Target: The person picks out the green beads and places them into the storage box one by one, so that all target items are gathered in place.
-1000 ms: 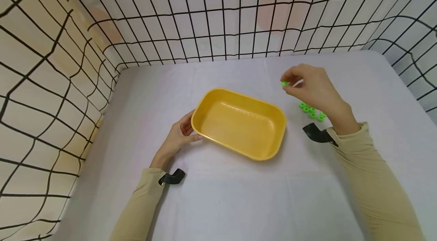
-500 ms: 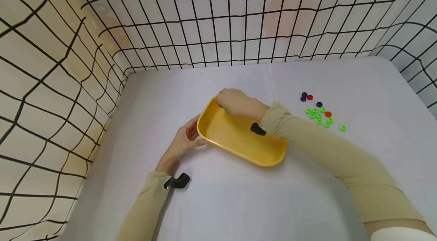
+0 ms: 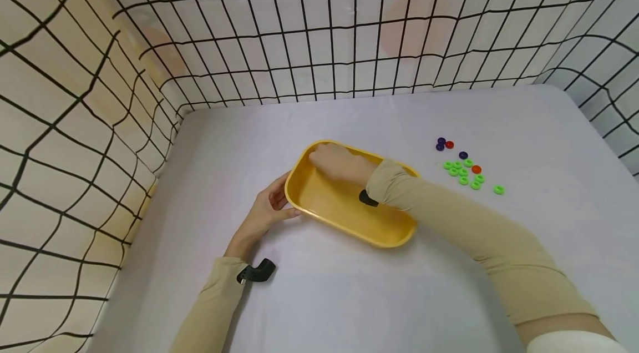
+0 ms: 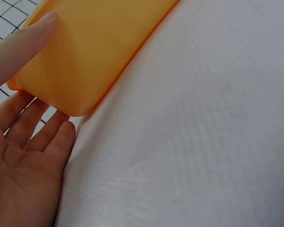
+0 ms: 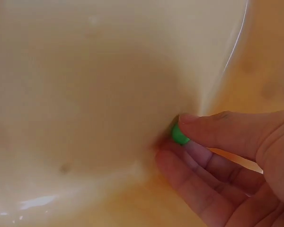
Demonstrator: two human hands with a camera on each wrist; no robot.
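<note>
A yellow plastic tray (image 3: 349, 206) lies at a slant on the white surface in the head view. My left hand (image 3: 267, 206) holds its left end, with the thumb on one side wall and the fingers at the end wall (image 4: 80, 71). My right hand (image 3: 336, 164) reaches down inside the tray, near its far left corner. In the right wrist view, thumb and fingers pinch a small green bead (image 5: 180, 135) close to the tray's floor. The head view hides that bead behind the hand.
Right of the tray lie several green ring-shaped beads (image 3: 463, 172), with dark purple beads (image 3: 440, 146) and red-orange beads (image 3: 476, 169) among and beyond them. Black wire grid (image 3: 354, 36) borders the back and sides of the white tabletop (image 3: 319, 297).
My right hand has moved left from above the beads into the tray, carrying the green bead, which uncovers the purple and red ones. The left hand keeps its place on the tray.
</note>
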